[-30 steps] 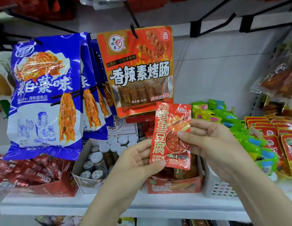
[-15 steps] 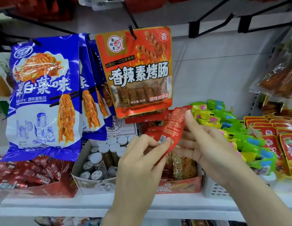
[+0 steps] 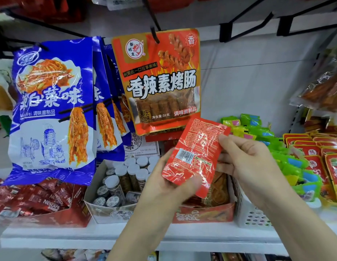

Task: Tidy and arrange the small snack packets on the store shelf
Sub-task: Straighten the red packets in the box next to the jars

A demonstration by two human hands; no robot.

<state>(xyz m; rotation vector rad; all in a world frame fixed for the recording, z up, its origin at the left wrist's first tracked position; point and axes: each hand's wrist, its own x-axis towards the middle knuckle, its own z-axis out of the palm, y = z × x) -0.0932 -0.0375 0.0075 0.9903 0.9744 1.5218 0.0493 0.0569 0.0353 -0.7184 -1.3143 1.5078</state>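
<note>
Both hands on it | glossy, crinkled red snack packet, barcode side up, held above red display box | left hand pinches lower edge, thumb blurred | right hand grips right edge, fingers hidden behind foil | print illegible

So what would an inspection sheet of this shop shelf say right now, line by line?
Surface: white shelf, crowded with boxes of stock.
Job's things: small red packet held with its barcode side to the camera, above an open red box.
Clutter: blue bags and an orange bag hang on hooks; capped jars; green packets.
Grippers: left hand grips the packet's lower end, right hand pinches its upper edge.
Cables: nothing seen.
Surroundings: white back panel, black brackets.
</note>
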